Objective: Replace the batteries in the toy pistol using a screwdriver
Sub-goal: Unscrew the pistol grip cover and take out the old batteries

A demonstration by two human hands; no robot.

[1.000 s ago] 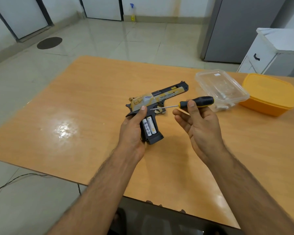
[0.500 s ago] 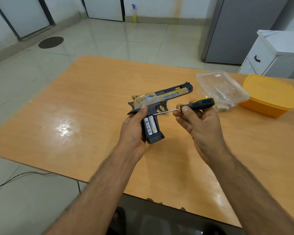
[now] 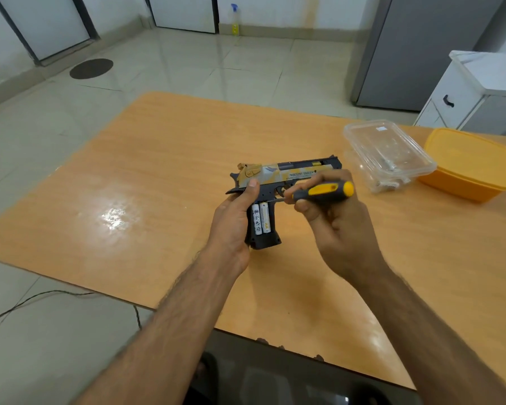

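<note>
White batteries [image 3: 261,218] sit exposed in the toy pistol [image 3: 275,194], gripped mid-surface by the left hand [image 3: 234,220]; at its 3 o'clock, the right hand [image 3: 333,220] clasps the screwdriver [image 3: 322,191]. Cover off; swapping and closing probably remain.

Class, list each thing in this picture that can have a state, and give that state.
Pistol: held off the table, grip compartment open.
Batteries: two, seated in the grip.
Screwdriver: held, tip at the batteries' top.
Left hand: grips the pistol.
Right hand: grips the screwdriver.
Clear box: lid on.
Yellow box: lid on.
</note>
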